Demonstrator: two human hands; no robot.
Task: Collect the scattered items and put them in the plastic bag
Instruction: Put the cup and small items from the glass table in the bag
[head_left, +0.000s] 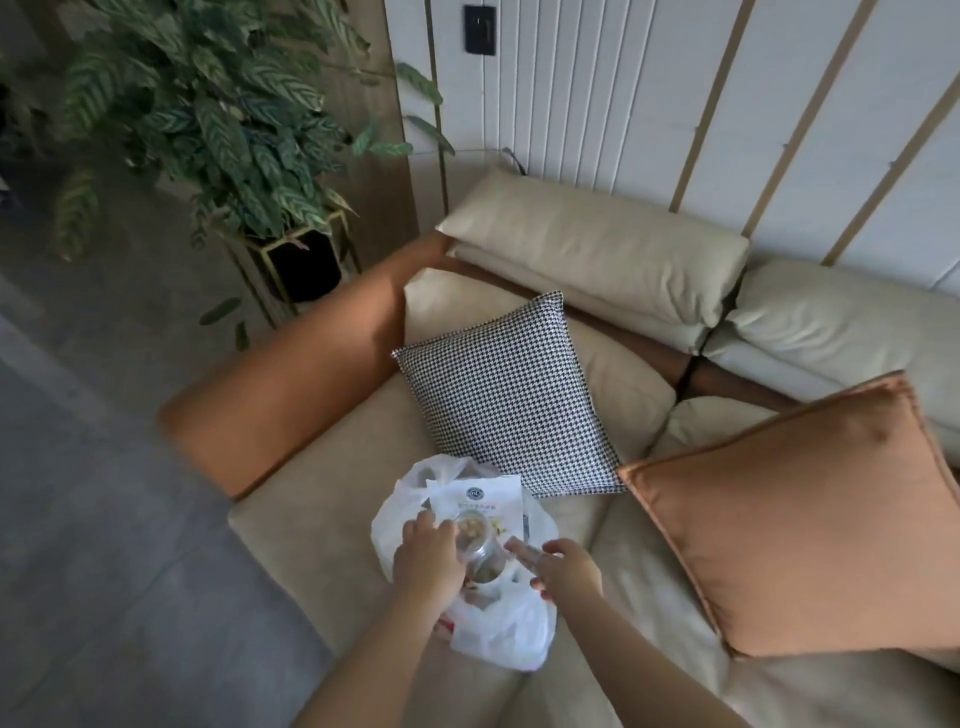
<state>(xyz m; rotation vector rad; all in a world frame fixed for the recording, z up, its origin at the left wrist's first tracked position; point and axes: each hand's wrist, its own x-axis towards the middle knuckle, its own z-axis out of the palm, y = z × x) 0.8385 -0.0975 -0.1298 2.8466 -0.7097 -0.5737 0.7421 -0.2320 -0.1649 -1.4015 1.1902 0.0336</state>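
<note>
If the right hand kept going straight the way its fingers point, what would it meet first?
Most likely the clear jar that the left hand grips over the plastic bag. The right hand points its fingers left and slightly away, toward the jar's side. Depth is hard to judge from one view.

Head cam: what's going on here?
A person is packing a white plastic bag that lies on a beige sofa. The left hand holds a clear jar of pale snacks over the bag's mouth, and the right hand pinches the bag's edge. A white snack pouch already sits at the opening. A houndstooth cushion and an orange cushion lie behind.
</note>
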